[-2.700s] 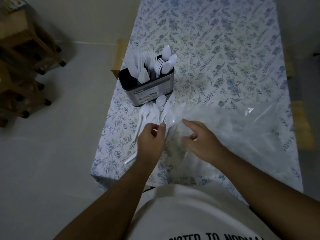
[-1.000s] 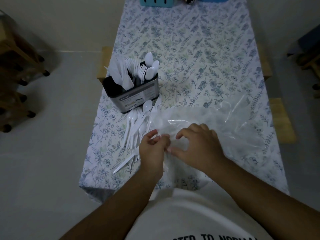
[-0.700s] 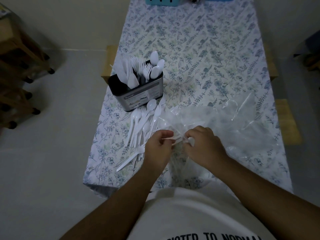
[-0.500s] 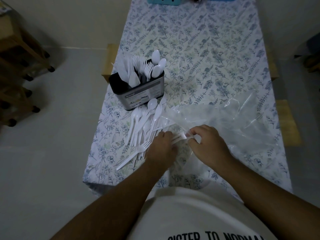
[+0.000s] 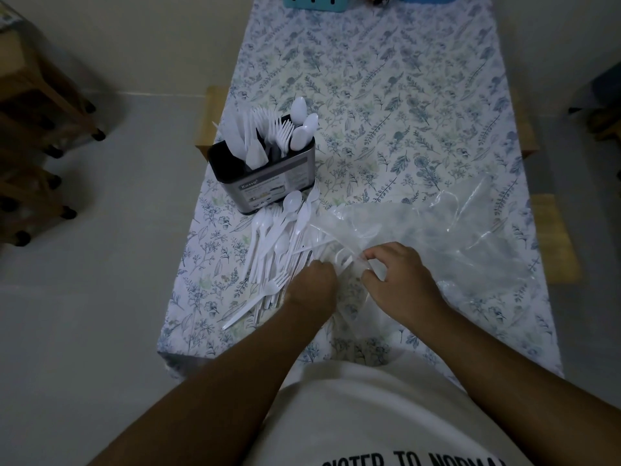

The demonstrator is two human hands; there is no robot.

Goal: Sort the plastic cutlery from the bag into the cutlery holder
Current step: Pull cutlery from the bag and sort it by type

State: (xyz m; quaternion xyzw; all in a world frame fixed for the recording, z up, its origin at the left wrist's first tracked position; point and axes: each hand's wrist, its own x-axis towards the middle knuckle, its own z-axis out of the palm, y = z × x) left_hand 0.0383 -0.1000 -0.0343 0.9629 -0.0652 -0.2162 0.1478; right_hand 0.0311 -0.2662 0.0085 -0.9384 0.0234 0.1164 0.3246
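Cutlery (image 5: 280, 250) of white plastic lies in a loose heap on the flowered tablecloth (image 5: 386, 95), just in front of the cutlery holder (image 5: 265, 181) and reaching from its base toward the person. Spoons, forks and knives are mixed there, handles mostly pointing toward the near table edge, and one fork (image 5: 258, 299) lies slanted at the heap's near end. The holder itself stands upright near the table's left edge, dark inside with a labelled metal front; knives fill its left part, forks the middle, spoons the right. To the right of the heap spreads the clear plastic bag (image 5: 470, 243), crumpled and flat, its mouth touching the heap. The left hand (image 5: 314, 280) is curled at the bag's mouth, fingers closed around a few white pieces. The right hand (image 5: 396, 280), just beside it, pinches the bag's film between thumb and fingers. At the far end of the table, well beyond the holder, stands a teal container (image 5: 314, 1).
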